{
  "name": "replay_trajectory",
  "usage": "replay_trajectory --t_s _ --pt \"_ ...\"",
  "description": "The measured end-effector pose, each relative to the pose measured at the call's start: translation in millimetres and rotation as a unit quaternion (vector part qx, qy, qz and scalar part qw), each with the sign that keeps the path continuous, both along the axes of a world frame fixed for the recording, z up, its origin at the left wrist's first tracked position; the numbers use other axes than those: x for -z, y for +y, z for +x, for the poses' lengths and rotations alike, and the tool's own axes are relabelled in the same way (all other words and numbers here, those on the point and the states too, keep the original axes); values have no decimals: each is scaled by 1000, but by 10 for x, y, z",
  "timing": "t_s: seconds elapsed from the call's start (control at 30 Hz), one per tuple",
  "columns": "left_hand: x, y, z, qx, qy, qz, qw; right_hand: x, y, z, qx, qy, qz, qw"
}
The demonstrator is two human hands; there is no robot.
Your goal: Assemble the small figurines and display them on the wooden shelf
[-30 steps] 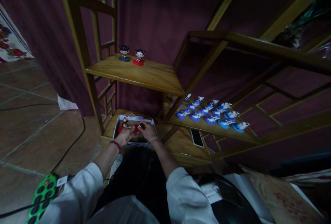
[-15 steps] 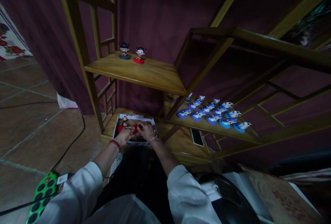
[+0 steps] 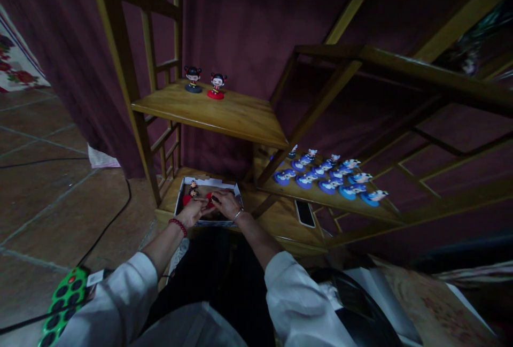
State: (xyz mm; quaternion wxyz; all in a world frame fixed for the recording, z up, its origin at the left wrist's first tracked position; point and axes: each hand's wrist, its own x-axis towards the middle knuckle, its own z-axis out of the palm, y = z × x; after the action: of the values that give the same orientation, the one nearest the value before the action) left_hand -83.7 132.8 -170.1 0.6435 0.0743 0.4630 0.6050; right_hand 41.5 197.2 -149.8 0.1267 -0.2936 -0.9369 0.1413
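Both my hands are over a shallow white cardboard box (image 3: 239,197) on the bottom shelf. My right hand (image 3: 227,205) is closed on a small figurine (image 3: 214,198) with a dark head; its red round base (image 3: 209,201) shows beside the fingers. Close against it, my left hand (image 3: 195,211) has its fingers reaching toward that red base, and I cannot tell whether they grip it. Other small figurines (image 3: 193,189) with dark heads lie in the box's left part. My fingers hide much of the box's inside.
Two figurines (image 3: 216,86) stand on the wooden shelf (image 3: 224,117) above. Several blue-and-purple figurines (image 3: 329,184) fill a shelf to the right. A phone (image 3: 305,213) lies on the lower board. A green power strip (image 3: 64,304) and cable are on the tiled floor.
My right hand has turned slightly and shifted a little, covering more of the held figurine's dark head. My left hand has stayed nearly in place beside it.
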Motion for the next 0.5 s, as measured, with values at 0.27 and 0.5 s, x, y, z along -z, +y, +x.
replay_trajectory --t_s 0.27,0.5 --pt "-35 -24 -2 25 21 17 999 12 -27 14 13 28 -3 1000" --pt "-17 -46 11 25 36 20 999 45 -60 -5 47 35 -23 998"
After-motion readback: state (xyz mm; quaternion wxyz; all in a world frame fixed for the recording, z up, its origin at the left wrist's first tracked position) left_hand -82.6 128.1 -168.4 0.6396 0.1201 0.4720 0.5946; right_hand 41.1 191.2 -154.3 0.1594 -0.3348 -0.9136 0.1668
